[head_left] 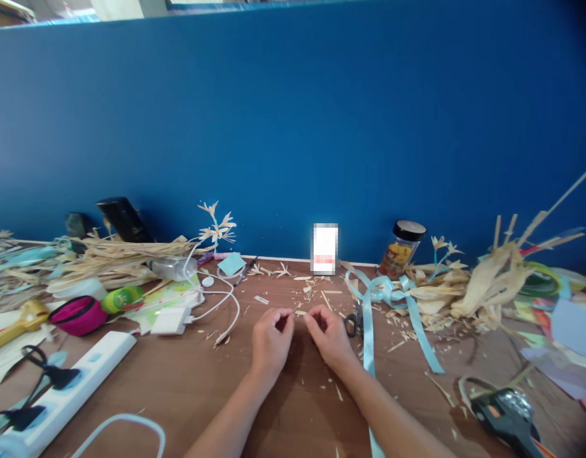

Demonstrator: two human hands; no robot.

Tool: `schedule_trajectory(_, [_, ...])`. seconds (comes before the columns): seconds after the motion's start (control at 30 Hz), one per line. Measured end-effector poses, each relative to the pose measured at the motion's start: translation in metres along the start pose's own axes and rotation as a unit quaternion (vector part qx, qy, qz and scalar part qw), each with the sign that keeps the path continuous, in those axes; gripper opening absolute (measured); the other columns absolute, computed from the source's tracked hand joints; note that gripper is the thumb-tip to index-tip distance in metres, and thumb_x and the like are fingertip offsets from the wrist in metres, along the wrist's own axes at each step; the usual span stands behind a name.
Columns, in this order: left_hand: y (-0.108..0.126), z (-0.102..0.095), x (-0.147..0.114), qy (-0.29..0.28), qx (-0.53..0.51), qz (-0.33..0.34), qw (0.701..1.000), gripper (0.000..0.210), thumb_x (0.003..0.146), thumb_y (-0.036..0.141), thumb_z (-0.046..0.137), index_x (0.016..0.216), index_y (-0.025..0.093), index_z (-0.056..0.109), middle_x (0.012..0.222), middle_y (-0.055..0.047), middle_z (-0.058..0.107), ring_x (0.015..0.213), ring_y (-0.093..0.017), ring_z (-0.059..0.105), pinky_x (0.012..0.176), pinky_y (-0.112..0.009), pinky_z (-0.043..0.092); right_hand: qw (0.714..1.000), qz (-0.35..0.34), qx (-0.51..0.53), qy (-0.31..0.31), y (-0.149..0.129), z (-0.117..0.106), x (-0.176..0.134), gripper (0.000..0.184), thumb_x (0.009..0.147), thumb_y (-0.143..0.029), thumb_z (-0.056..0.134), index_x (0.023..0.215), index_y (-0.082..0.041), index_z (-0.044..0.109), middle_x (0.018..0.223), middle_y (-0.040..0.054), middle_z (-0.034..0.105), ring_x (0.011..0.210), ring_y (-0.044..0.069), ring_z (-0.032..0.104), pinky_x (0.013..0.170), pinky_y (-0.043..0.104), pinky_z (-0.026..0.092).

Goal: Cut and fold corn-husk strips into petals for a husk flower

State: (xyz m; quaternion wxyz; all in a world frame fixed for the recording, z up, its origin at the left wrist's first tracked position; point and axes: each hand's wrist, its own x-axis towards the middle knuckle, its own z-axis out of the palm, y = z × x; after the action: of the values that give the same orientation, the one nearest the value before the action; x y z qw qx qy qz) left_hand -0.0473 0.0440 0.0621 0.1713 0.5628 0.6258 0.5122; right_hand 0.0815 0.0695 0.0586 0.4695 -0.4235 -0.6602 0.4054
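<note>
My left hand (272, 340) and my right hand (329, 335) face each other above the middle of the brown table, thumbs and forefingers pinched. Between the fingertips shows a small pale strip of dried husk (299, 312); both pinches seem to hold its ends. Just right of my right hand lie dark-handled scissors (352, 324), partly under a light blue ribbon (369, 331). Beyond the fingers, several pale husk petals (282, 270) and scraps are scattered near the wall.
A blue partition (293, 140) closes off the back. On the left are a white power strip (83, 394), charger (170, 320) and pink pouch (79, 315). To the right stand a black-lidded jar (401, 248), a husk bundle (488, 280) and a dark glue gun (507, 413).
</note>
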Motion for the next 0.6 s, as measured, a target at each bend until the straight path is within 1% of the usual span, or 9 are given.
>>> schedule_trajectory(0.07, [0.002,-0.004,-0.002,0.023,0.101,0.087,0.991,0.015,0.076,0.020,0.049,0.081,0.018,0.063,0.080,-0.004,0.064,0.073,-0.016,0.057,0.068,-0.027,0.044,1.000,-0.001,-0.001,-0.024,-0.004,-0.001,-0.001,0.018,0.077,-0.032,0.051,0.067,-0.017,0.052,0.057,-0.0035,0.048,0.054,0.010,0.043,0.051,0.021,0.035])
schedule_trajectory(0.13, [0.005,-0.007,-0.004,0.019,0.175,0.159,0.971,0.017,0.077,0.017,0.048,0.086,0.019,0.063,0.083,-0.004,0.064,0.077,-0.017,0.056,0.070,-0.027,0.043,0.999,0.002,0.011,-0.039,-0.006,-0.001,-0.001,0.019,0.077,-0.033,0.052,0.067,-0.017,0.054,0.058,-0.0032,0.049,0.055,0.011,0.044,0.052,0.021,0.036])
schedule_trajectory(0.2, [0.009,-0.010,-0.006,0.012,0.223,0.215,0.951,0.019,0.078,0.016,0.048,0.089,0.020,0.062,0.084,-0.004,0.064,0.078,-0.017,0.056,0.071,-0.028,0.042,0.998,0.008,0.034,-0.042,-0.005,-0.002,0.000,0.020,0.076,-0.035,0.053,0.069,-0.017,0.056,0.061,-0.0023,0.052,0.057,0.011,0.046,0.053,0.021,0.036])
schedule_trajectory(0.27, [0.012,-0.011,-0.006,0.014,0.254,0.252,0.934,0.019,0.079,0.016,0.047,0.089,0.020,0.062,0.084,-0.004,0.065,0.078,-0.017,0.056,0.071,-0.028,0.041,0.997,0.024,0.066,-0.038,-0.002,-0.003,0.001,0.021,0.074,-0.037,0.055,0.072,-0.016,0.057,0.062,-0.0019,0.053,0.057,0.011,0.046,0.053,0.021,0.036])
schedule_trajectory(0.37, [0.015,-0.013,-0.007,0.020,0.289,0.284,0.914,0.018,0.079,0.017,0.047,0.088,0.021,0.062,0.086,-0.005,0.065,0.077,-0.018,0.057,0.070,-0.028,0.040,0.991,0.062,0.111,-0.039,0.002,-0.005,0.003,0.024,0.074,-0.040,0.054,0.069,-0.016,0.056,0.057,-0.0028,0.051,0.052,0.010,0.044,0.049,0.020,0.034])
schedule_trajectory(0.47, [0.016,-0.013,-0.008,0.015,0.306,0.297,0.904,0.020,0.079,0.016,0.048,0.092,0.022,0.062,0.087,-0.005,0.066,0.076,-0.018,0.057,0.068,-0.028,0.040,0.989,0.075,0.124,-0.043,0.005,-0.006,0.005,0.027,0.075,-0.041,0.052,0.065,-0.016,0.053,0.053,-0.0034,0.049,0.048,0.009,0.042,0.046,0.020,0.032])
schedule_trajectory(0.53, [0.016,-0.011,-0.009,0.001,0.294,0.296,0.909,0.022,0.079,0.015,0.048,0.095,0.023,0.061,0.087,-0.004,0.066,0.076,-0.018,0.057,0.068,-0.028,0.041,0.989,0.073,0.120,-0.039,0.005,-0.006,0.006,0.026,0.074,-0.040,0.053,0.064,-0.016,0.052,0.053,-0.0036,0.048,0.048,0.009,0.041,0.046,0.020,0.032])
schedule_trajectory(0.6, [0.015,-0.009,-0.009,-0.012,0.258,0.279,0.925,0.026,0.078,0.013,0.046,0.098,0.024,0.060,0.091,-0.004,0.065,0.081,-0.018,0.057,0.072,-0.029,0.042,0.990,0.072,0.115,-0.034,0.006,-0.007,0.007,0.026,0.075,-0.040,0.053,0.064,-0.016,0.051,0.054,-0.0038,0.047,0.048,0.008,0.041,0.046,0.020,0.031])
